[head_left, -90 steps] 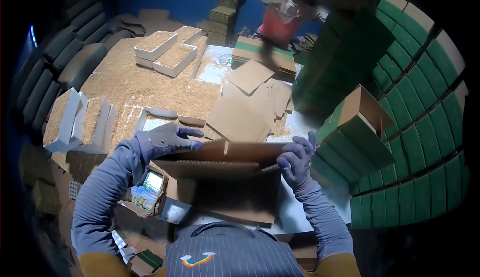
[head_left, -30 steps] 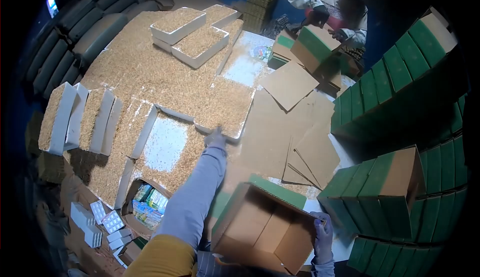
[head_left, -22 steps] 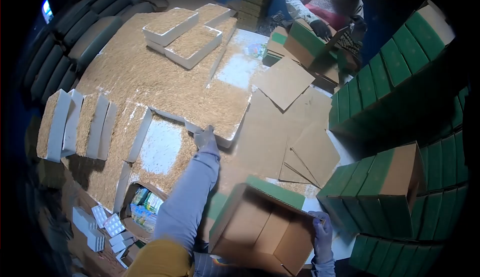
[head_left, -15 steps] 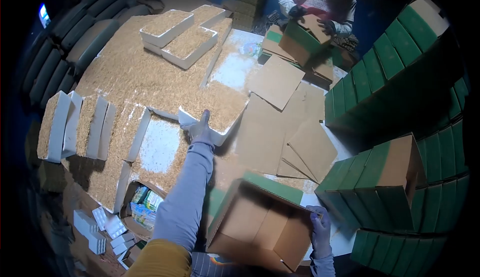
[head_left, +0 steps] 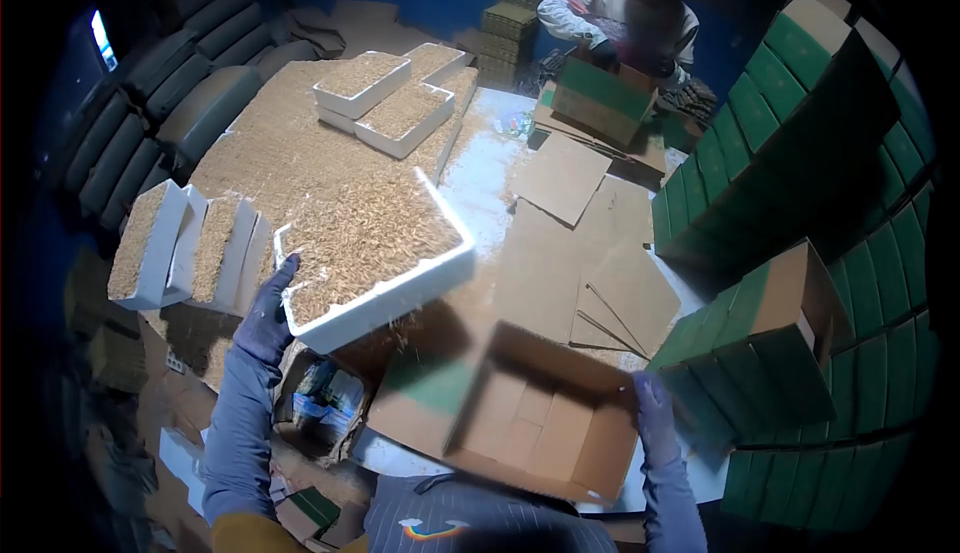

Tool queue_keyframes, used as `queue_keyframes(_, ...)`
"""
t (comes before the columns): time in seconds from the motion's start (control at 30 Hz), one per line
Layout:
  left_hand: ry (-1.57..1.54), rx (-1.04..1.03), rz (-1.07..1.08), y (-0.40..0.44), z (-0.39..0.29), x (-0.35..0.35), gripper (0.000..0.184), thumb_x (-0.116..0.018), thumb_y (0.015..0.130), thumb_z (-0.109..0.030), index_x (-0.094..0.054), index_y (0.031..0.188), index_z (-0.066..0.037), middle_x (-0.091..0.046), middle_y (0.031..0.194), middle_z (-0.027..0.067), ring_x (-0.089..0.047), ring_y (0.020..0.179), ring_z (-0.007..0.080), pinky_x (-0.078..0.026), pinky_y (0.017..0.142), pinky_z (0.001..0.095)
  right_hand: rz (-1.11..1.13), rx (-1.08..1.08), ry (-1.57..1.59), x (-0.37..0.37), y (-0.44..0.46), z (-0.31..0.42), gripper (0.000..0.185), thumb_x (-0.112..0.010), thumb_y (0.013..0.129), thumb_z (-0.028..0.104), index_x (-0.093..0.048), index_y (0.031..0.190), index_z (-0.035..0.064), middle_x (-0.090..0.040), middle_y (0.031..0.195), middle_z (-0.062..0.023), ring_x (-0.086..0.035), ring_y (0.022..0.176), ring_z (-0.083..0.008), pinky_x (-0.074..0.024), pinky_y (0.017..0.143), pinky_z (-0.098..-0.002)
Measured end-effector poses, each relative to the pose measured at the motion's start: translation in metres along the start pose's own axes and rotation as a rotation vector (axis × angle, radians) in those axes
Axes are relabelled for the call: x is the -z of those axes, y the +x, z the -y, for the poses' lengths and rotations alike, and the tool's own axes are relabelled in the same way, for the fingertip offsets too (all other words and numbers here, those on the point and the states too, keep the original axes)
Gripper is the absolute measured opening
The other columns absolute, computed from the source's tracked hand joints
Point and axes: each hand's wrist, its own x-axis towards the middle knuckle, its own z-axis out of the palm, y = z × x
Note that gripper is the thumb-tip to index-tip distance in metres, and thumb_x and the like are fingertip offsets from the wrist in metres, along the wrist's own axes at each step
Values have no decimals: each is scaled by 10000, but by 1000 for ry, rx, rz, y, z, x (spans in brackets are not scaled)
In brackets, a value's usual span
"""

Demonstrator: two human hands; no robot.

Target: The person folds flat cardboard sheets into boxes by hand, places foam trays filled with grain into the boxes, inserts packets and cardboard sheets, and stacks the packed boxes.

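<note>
My left hand, in a grey-purple glove, grips the left end of a white tray heaped with light brown grains. The tray is raised and tilted over the table, left of an open cardboard box. Brown inner walls and a bottom with nothing in it show inside the box. At the box's right edge, my right hand, gloved too, has its fingers closed on the rim. A flattened green and brown cardboard piece lies just left of the box.
Flat cardboard sheets lie beyond the box. Stacked green boxes stand at the right. Filled white trays rest on the grain pile, others at the left. A co-worker handles a box across the table. A carton of packets sits lower left.
My left hand has lifted the grain-filled tray off the pile and brought it closer and leftward. My right hand still holds the box rim. The co-worker's box has turned.
</note>
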Motion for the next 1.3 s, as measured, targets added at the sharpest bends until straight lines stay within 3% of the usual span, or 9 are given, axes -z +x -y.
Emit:
queue_keyframes(0.1,80,139,113,-43,18,-75,465,-611,966,-291,-506,1287,30,-630,1211,204,-667,1043,293,-561,927,400,63,581,-449,-3,43,-7,386,-459,789,-145,-594,1127,-18,-633,1073,-199,-623,975,-380,-526,817,-406)
queue_keyframes(0.33,405,54,502,-68,150,-156,992,-676,922,-361,49,1569,-162,-414,1432,192,-420,1327,252,-443,1011,363,340,475,-331,4,103,0,305,-523,844,-20,-615,1133,6,-662,1061,-182,-659,947,-352,-549,833,-398)
queue_keyframes(0.53,444,207,474,-127,125,-108,880,-664,914,-300,-90,1564,-152,-422,1458,170,-481,1296,273,-452,1045,401,252,535,-285,-13,71,3,253,-553,883,81,-634,1114,21,-683,1025,-163,-679,911,-333,-558,835,-390)
queue_keyframes(0.67,630,146,391,-134,136,-101,917,-618,878,-121,-19,1573,-136,-409,1468,158,-485,1267,236,-436,1044,365,348,-157,182,-21,44,20,503,-531,961,492,-667,1148,45,-669,944,-48,-597,837,-156,-481,806,-252)
queue_keyframes(0.83,1111,-16,396,-106,182,-93,862,-592,910,-68,-20,1555,-54,-292,1528,258,-403,1361,315,-380,1081,356,429,-410,389,7,95,-17,553,-575,936,501,-619,1257,52,-647,1233,-99,-603,1125,-208,-465,955,-350)
queue_keyframes(0.97,1520,205,186,-125,165,-140,753,-575,922,-75,-129,1524,-8,-397,1421,326,-481,1273,419,-401,1067,421,5,-161,-1152,-23,160,-150,753,-612,855,331,-319,1496,64,-371,1486,-268,-323,1404,-418,-257,1153,-472)
queue_keyframes(1.03,1634,-649,258,-125,201,-98,652,-598,930,-113,-280,1493,-32,-532,1331,255,-573,1162,409,-473,986,423,89,-229,-980,-25,161,-169,832,-502,798,135,-157,1554,97,-196,1553,-293,-140,1465,-444,-86,1189,-527)
queue_keyframes(1.1,1509,-730,340,-146,175,-109,481,-605,910,-96,-473,1361,7,-544,1301,247,-575,1160,378,-469,995,405,224,-379,-990,-40,156,-143,991,-586,745,128,-34,1567,95,-69,1597,-260,-43,1484,-426,-15,1178,-557)
queue_keyframes(1.3,1293,-554,-512,-142,133,0,284,-616,907,-112,-640,1172,-15,-654,1126,175,-642,1003,317,-509,881,395,75,152,-1091,-41,115,-202,649,-581,890,177,-344,1489,97,-425,1475,-159,-442,1331,-314,-374,1104,-395)
